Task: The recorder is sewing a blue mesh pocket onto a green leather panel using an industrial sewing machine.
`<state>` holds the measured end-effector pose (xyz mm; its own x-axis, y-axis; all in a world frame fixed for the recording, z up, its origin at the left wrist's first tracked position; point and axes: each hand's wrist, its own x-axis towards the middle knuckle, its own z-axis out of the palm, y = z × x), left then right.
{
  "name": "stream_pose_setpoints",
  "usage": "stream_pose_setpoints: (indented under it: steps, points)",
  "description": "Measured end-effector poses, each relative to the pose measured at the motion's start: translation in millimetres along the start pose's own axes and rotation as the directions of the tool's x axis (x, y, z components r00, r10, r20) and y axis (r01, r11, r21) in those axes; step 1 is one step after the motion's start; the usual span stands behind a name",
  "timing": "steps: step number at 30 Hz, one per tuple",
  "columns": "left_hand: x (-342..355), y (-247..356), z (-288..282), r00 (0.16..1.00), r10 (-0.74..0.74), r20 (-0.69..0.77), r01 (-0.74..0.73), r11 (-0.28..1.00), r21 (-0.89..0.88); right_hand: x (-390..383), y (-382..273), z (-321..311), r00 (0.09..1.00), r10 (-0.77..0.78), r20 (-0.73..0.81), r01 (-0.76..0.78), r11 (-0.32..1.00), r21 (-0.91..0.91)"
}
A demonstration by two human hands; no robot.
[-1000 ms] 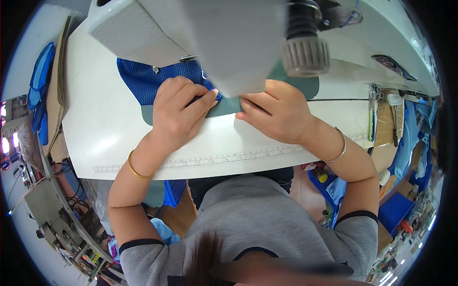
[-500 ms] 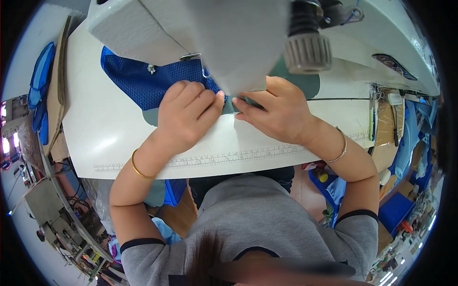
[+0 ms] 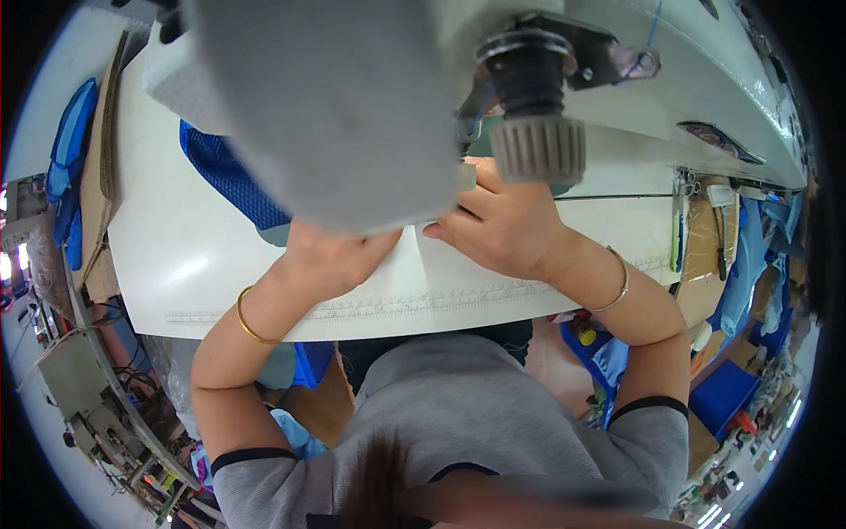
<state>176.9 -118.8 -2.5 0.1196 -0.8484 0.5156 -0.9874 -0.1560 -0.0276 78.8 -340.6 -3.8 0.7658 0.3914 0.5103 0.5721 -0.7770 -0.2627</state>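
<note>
Blue mesh fabric (image 3: 231,179) lies on the white sewing table left of the sewing machine head (image 3: 330,115), with a grey-green fabric edge (image 3: 275,235) showing beneath it. My left hand (image 3: 333,263) is closed at the near end of the blue mesh fabric; the machine head covers most of its fingers. To the right, my right hand (image 3: 513,227) has curled fingers and a thumb drawn in by the grey-green fabric. The needle area and the stretch of cloth between my hands are hidden behind the machine head.
A ridged grey knob (image 3: 539,150) on a black spring shaft hangs above my right hand. Printed ruler marks (image 3: 370,304) run along the front of the table (image 3: 176,264). Scissors (image 3: 691,185) and a brush-like tool (image 3: 721,212) lie at the right. Blue bins (image 3: 727,395) stand beyond.
My view has shifted, so the machine head now covers more of the blue mesh fabric and my left fingers. Both hands stay close together at the front of the machine.
</note>
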Motion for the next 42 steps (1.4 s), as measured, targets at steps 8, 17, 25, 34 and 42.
stream_pose_setpoints:
  steps: [8,17,25,34,42]
  points:
    - [7,0,-4,0.998,-0.008,-0.058,0.003,0.997,-0.072,2,2,12,0.999,0.035,-0.002,-0.035,0.995,0.089]
    - [7,-16,2,0.996,0.026,-0.084,-0.033,0.997,-0.073,7,1,5,0.984,0.108,0.144,-0.104,0.994,-0.040]
    - [9,-35,6,0.999,0.045,-0.014,-0.046,0.997,-0.062,11,2,11,0.971,0.191,0.142,-0.176,0.978,-0.110]
    - [14,-42,11,0.997,0.058,-0.047,-0.059,0.998,-0.019,16,11,10,0.956,0.249,0.155,-0.245,0.968,-0.045]
    - [14,-39,13,0.995,-0.019,-0.095,0.020,1.000,0.008,15,12,10,0.979,0.167,0.116,-0.151,0.979,-0.135]
